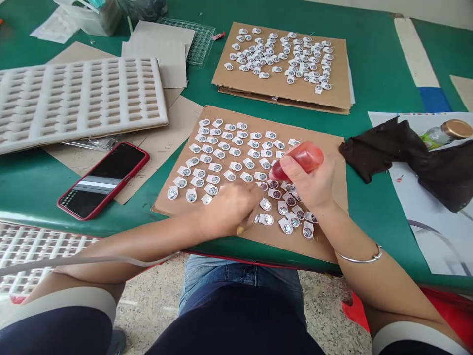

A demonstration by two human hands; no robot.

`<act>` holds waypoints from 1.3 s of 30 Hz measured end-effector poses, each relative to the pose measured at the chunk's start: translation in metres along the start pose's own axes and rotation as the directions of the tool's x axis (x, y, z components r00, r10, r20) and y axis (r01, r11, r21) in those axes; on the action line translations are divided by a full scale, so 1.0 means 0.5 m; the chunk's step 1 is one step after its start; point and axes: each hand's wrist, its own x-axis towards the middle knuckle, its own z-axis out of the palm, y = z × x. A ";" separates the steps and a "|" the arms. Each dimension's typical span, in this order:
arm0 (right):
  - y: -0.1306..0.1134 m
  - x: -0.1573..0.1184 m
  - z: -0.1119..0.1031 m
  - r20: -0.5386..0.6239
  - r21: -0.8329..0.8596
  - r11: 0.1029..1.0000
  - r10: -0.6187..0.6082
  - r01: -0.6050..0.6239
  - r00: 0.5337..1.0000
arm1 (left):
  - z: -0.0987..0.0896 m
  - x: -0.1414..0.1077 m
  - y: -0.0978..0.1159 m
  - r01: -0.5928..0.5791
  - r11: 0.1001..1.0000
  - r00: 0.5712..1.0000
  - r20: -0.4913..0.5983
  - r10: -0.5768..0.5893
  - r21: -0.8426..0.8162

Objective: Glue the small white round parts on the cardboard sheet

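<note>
My right hand (pixel 316 185) is wrapped round a translucent red squeeze bottle (pixel 303 157), which is tilted with its narrower end down and to the left, above a brown cardboard sheet (pixel 177 207). Rows of small white tabs with round silvery discs (pixel 213 179) lie on that sheet, more loosely grouped at the right. Low over the front of the sheet, my left hand (pixel 232 207) has its fingers curled in. A small yellowish spot shows at its fingertips; what it is, or whether anything is pinched there, is hidden.
Behind lies a second cardboard stack (pixel 251 84) covered with similar discs. To the left are a white slotted foam tray (pixel 84 103) and a red-cased phone (pixel 105 180). A dark cloth (pixel 384 145) and a jar with a gold lid (pixel 456 129) are at the right.
</note>
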 end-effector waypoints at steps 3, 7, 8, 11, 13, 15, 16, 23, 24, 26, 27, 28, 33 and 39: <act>-0.011 -0.003 0.004 0.064 0.057 0.994 0.093 -0.096 0.994 | 0.014 -0.009 0.011 -0.131 0.968 0.990 -0.020 0.138 0.215; -0.022 -0.005 0.002 0.147 0.078 0.979 0.177 -0.190 0.973 | 0.025 -0.011 0.021 -0.225 0.909 0.957 -0.097 0.274 0.352; -0.022 -0.005 0.002 0.160 0.075 0.975 0.193 -0.207 0.968 | 0.026 -0.011 0.022 -0.229 0.899 0.952 -0.106 0.286 0.374; -0.022 -0.007 0.001 0.196 0.064 0.970 0.217 -0.233 0.956 | 0.029 -0.010 0.025 -0.231 0.873 0.947 -0.107 0.304 0.429; -0.023 -0.007 0.001 0.200 0.056 0.973 0.210 -0.226 0.957 | 0.031 -0.011 0.026 -0.233 0.860 0.944 -0.108 0.312 0.454; -0.025 -0.006 0.002 0.191 0.044 0.979 0.188 -0.200 0.963 | 0.033 -0.012 0.026 -0.240 0.853 0.941 -0.105 0.322 0.463; -0.026 -0.006 0.002 0.184 0.037 0.982 0.176 -0.185 0.967 | 0.033 -0.012 0.026 -0.243 0.851 0.940 -0.104 0.325 0.466; -0.025 -0.005 0.005 0.158 0.046 0.986 0.154 -0.163 0.975 | 0.030 -0.010 0.028 -0.240 0.854 0.940 -0.108 0.323 0.461; -0.025 -0.005 0.005 0.158 0.048 0.984 0.160 -0.170 0.974 | 0.029 -0.010 0.028 -0.238 0.855 0.940 -0.111 0.322 0.461; -0.024 -0.005 0.006 0.146 0.043 0.983 0.171 -0.179 0.974 | 0.028 -0.009 0.029 -0.238 0.858 0.941 -0.110 0.319 0.456; -0.025 -0.005 0.007 0.136 0.036 0.983 0.174 -0.180 0.975 | 0.028 -0.009 0.029 -0.238 0.859 0.942 -0.109 0.318 0.454; -0.025 -0.005 0.007 0.129 0.030 0.983 0.177 -0.182 0.976 | 0.028 -0.009 0.029 -0.238 0.860 0.942 -0.109 0.318 0.451; -0.029 -0.003 0.008 0.142 0.044 0.982 0.177 -0.185 0.974 | 0.029 -0.010 0.028 -0.241 0.862 0.942 -0.108 0.319 0.447; -0.026 -0.004 0.008 0.124 0.029 0.985 0.168 -0.172 0.978 | 0.029 -0.010 0.024 -0.245 0.870 0.943 -0.104 0.317 0.427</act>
